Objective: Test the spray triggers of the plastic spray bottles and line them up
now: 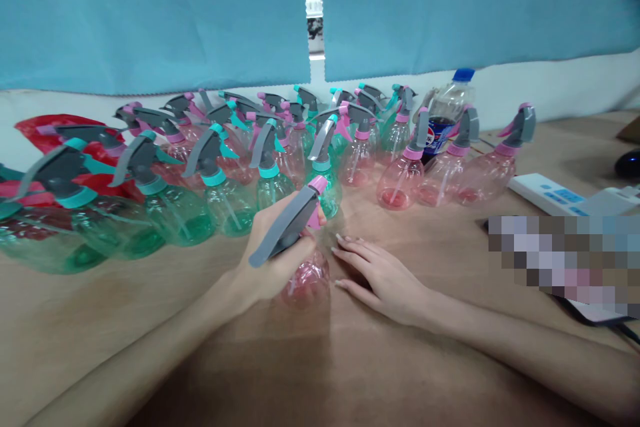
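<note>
My left hand (273, 257) is wrapped round the neck of a pink spray bottle (307, 283) with a grey and pink trigger head, which stands on the table in front of me. The fingers behind its neck are partly hidden. Just to the right, my right hand (383, 277) lies flat on the tabletop, fingers stretched towards the bottle but apart from it. Close behind the held bottle is a green spray bottle (329, 190). Other green spray bottles (233, 207) line up to the left, and pink spray bottles (400, 180) stand to the right.
More spray bottles crowd the back by the wall. A cola bottle (443, 117) with a blue cap stands behind the pink ones. At right are a white power strip (547, 193) and a blurred-out object (565, 267). A red plastic bag (65, 123) lies far left.
</note>
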Tool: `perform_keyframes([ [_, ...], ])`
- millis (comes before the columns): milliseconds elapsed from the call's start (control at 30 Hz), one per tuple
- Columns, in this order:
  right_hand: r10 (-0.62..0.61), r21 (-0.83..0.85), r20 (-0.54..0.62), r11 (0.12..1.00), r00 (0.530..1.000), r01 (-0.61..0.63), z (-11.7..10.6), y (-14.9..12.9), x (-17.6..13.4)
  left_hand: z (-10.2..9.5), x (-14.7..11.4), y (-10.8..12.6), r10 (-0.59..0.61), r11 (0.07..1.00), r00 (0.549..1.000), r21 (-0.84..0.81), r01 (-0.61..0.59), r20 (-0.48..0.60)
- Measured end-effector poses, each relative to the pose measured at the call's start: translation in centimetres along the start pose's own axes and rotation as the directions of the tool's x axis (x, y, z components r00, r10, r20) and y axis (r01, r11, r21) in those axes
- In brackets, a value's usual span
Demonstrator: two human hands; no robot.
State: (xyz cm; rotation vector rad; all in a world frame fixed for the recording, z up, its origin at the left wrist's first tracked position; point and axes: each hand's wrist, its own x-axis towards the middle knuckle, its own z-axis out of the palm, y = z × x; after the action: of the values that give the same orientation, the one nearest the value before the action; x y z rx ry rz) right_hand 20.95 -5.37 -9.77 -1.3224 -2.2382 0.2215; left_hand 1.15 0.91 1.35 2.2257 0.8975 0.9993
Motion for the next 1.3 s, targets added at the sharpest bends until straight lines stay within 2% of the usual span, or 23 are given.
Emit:
perform_keyframes([
  [100,0.000,0.008,0.006,1.000,1.000,0.000,0.0,0.1,0.0,-0.2,0.1,0.3,0.039,0.994,0.997,-0.103,-0.031,0.074],
  [200,-0.010,0.019,-0.002,1.000,1.000,0.010,0.0,0.0,0.0,-0.3,0.2,0.7,0.049,0.991,0.996,-0.131,-0.039,0.071],
  [500,-0.015,-0.021,0.028,1.000,1.000,0.015,-0.3,0.3,0.3,0.2,-0.1,0.5,-0.078,0.988,0.994,-0.131,0.087,0.073],
  [1300,-0.019,-0.009,0.015,1.000,1.000,0.019,-0.3,0.5,0.4,0.9,-0.5,-0.2,-0.084,0.986,0.995,-0.139,0.089,0.044],
])
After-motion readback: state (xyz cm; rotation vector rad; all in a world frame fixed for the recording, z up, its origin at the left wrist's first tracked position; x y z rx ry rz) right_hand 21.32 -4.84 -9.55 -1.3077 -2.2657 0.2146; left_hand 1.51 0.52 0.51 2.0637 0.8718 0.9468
